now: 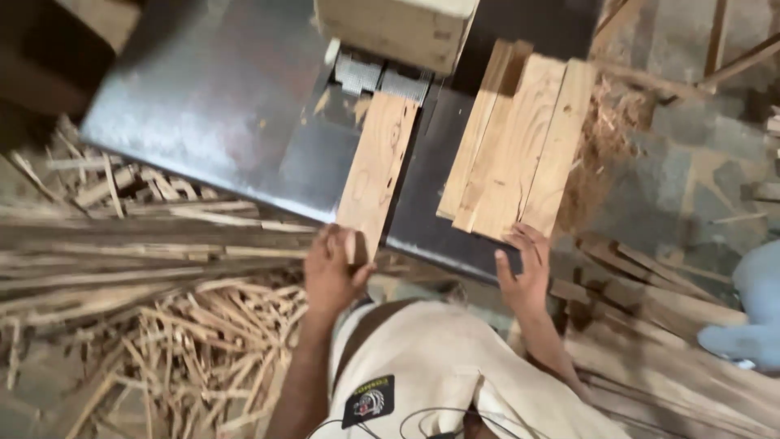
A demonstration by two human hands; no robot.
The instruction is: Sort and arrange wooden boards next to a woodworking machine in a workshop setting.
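Observation:
My left hand (331, 272) grips the near end of a pale wooden plank (378, 167) that lies lengthwise on a dark metal machine table (203, 106). The plank's far end reaches a metal guard (382, 79) under a wooden box-shaped housing (398, 28). My right hand (524, 272) rests with fingers spread on the table's near edge, touching the near ends of a stack of several similar planks (516, 142) lying to the right.
A heap of thin wood offcuts and strips (162, 325) fills the floor at left. Sawdust (605, 138) is piled right of the table. Longer boards (650, 301) lie at lower right, beside a pale blue object (751, 309).

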